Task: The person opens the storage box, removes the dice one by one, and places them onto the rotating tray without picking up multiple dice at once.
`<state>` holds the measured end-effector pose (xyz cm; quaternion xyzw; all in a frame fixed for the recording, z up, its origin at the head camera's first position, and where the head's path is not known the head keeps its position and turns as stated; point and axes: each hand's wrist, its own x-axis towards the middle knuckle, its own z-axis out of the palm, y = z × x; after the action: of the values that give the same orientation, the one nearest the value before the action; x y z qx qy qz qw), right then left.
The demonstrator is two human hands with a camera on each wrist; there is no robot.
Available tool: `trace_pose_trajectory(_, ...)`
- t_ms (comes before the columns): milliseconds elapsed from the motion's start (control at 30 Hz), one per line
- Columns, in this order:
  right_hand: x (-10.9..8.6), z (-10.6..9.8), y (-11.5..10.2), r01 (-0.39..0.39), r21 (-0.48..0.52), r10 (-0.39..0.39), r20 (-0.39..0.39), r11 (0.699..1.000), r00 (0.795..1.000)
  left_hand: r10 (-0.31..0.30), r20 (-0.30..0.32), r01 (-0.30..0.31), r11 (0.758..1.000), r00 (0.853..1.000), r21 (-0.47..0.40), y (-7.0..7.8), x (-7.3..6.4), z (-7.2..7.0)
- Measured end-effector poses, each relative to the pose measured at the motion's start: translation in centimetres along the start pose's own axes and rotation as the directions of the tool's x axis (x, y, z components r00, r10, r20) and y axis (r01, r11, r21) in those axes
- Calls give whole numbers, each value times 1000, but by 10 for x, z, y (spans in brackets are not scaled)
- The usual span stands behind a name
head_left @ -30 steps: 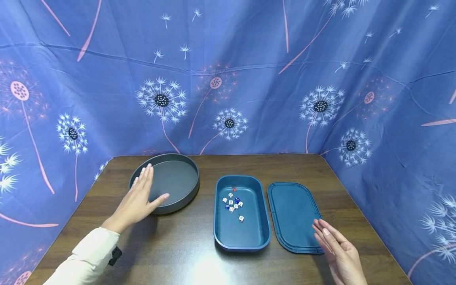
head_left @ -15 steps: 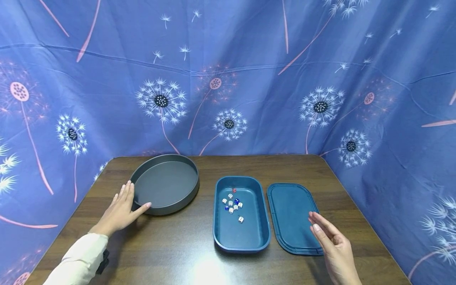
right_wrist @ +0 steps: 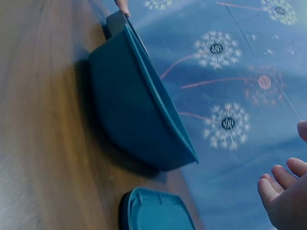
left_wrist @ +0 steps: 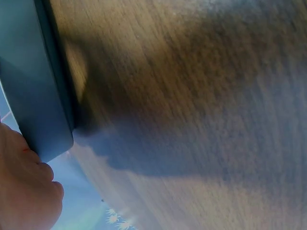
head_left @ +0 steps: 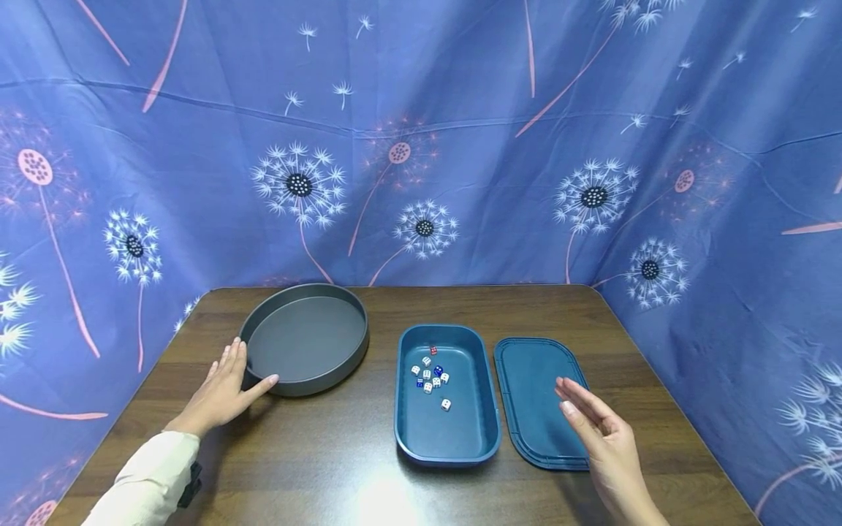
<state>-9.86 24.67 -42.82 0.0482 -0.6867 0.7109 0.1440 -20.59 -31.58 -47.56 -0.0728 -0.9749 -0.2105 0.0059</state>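
Observation:
My left hand (head_left: pixel 220 387) lies along the near-left side of a round dark grey pan (head_left: pixel 308 340), fingers straight at the rim and thumb spread toward its front. The left wrist view shows the curled-looking knuckle side of that hand (left_wrist: pixel 29 187) right at the pan's wall (left_wrist: pixel 36 91). Over the right edge of a flat blue lid (head_left: pixel 536 398) hovers my right hand (head_left: pixel 608 446), fingers relaxed and slightly bent, holding nothing. Between the hands stands a deep blue rectangular container (head_left: pixel 447 438) with several small dice (head_left: pixel 427 375), white, blue and red, inside.
Everything stands on a dark wooden table (head_left: pixel 316 460). A blue cloth with dandelion prints (head_left: pixel 460 88) hangs behind it and along both sides. The lid lies close beside the container's right wall.
My left hand has drawn back from over the pan, down and left to its outer rim, and then stayed there. My right hand has moved left and up, farther over the lid.

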Motion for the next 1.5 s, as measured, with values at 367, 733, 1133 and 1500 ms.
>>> trace_pose_trajectory(367, 32, 58, 8, -8, -144, 29, 143, 990, 989, -5, 4, 5, 1000, 1000, 23, 0, 0, -2)
trace_pose_trajectory(733, 52, 116, 52, -91, -340, 182, 249, 936, 951, -9, 8, 8, 1000, 1000, 19, 5, -1, -2)
trace_pose_trajectory(1133, 54, 131, 65, 71, -696, 190, 291, 714, 938, 10, 0, -10, 1000, 1000, 15, 1, -2, -2)
trace_pose_trajectory(1500, 53, 139, 73, 52, -808, 233, 230, 587, 945, 13, -1, -13, 1000, 1000, 12, 0, -3, -2)
